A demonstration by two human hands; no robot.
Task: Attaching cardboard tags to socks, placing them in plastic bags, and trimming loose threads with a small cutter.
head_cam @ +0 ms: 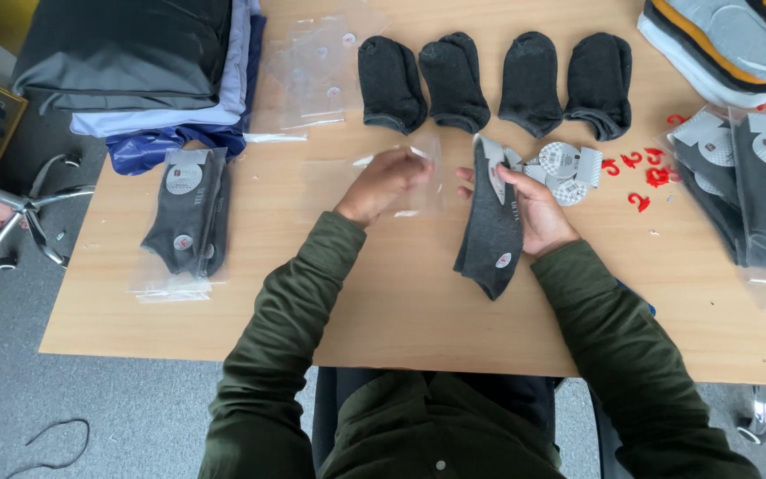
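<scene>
Head view: the dark sock pair (492, 232) stands nearly upright in the frame, cuff and card tag at the top, toe toward the person, clamped at its right edge by the right hand (534, 213). Just to its left, not touching, the left hand (383, 184) pinches a clear bag (418, 182) above the tabletop (383, 293). Four loose socks (494, 82) lie beyond.
</scene>
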